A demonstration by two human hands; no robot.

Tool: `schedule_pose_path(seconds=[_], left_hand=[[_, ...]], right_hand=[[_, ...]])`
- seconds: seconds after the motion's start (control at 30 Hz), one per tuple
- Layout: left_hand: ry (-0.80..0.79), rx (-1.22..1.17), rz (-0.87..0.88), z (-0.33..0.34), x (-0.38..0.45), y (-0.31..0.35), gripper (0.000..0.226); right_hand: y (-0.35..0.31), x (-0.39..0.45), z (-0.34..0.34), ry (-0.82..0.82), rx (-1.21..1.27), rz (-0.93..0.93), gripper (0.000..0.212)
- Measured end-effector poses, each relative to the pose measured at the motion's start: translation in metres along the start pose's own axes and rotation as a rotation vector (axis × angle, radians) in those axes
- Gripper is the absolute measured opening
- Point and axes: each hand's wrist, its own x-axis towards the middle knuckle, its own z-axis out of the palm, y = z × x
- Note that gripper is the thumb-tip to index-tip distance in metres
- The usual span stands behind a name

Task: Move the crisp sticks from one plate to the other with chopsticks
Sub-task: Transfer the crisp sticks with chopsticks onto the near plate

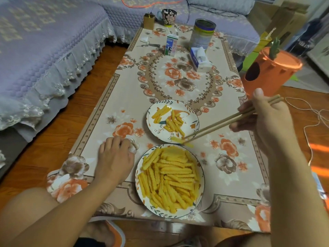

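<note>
Two plates sit at the centre of the frame on a low table [178, 82] covered by a floral cloth. At right, the right hand [263, 122] is raised above the table edge, its forearm running up from the lower right corner. Its fingers are curled round a pair of chopsticks [224, 123], with the thumb pointing up. The sticks slant down and left, and their tips pinch a blurred crisp stick [176, 139] over the gap where the two plates nearly meet. A second blurred stick [188, 144] shows just below the tips; whether the chopsticks hold it too cannot be told.

Nearer the bottom of the frame, the near plate [138, 179] is heaped with crinkled yellow sticks [170, 175]. Just above it, the far plate [151, 125] carries a thin scatter of them [170, 120].

At left of centre, the left hand [114, 154] rests palm down on the cloth beside the near plate, holding nothing, its fingers bent at the knuckles. Its forearm comes in from the lower left corner.

Toward the top of the frame stand a milk carton [171, 45], a round tin [203, 33], a tissue box [200, 59], a patterned mug [168, 16] and scissors [150, 44]. A lilac-covered sofa [44, 50] fills the upper left, and an orange bin [270, 70] stands at upper right.
</note>
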Motion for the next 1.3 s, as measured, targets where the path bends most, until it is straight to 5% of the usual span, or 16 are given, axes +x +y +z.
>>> schedule_pose_path(seconds=[0.3,0.63,0.97,1.13,1.3], left_hand=[[0.002,-0.015,0.002,0.0,-0.001,0.001,0.038],[-0.006,-0.01,-0.004,-0.001,0.0,0.001,0.039],[-0.013,0.003,-0.009,-0.002,0.0,0.001,0.038],[-0.016,0.001,-0.005,-0.003,0.001,0.002,0.041],[-0.013,0.002,-0.005,-0.003,-0.001,0.002,0.04]], right_hand=[[0.008,-0.026,0.008,-0.206,-0.114,0.048,0.051],[0.037,0.019,0.007,0.183,-0.066,0.009,0.043],[0.067,0.02,0.051,0.13,-0.237,-0.081,0.043],[0.04,0.009,0.024,0.194,-0.093,-0.047,0.048],[0.012,-0.015,0.002,0.029,0.043,0.026,0.049]])
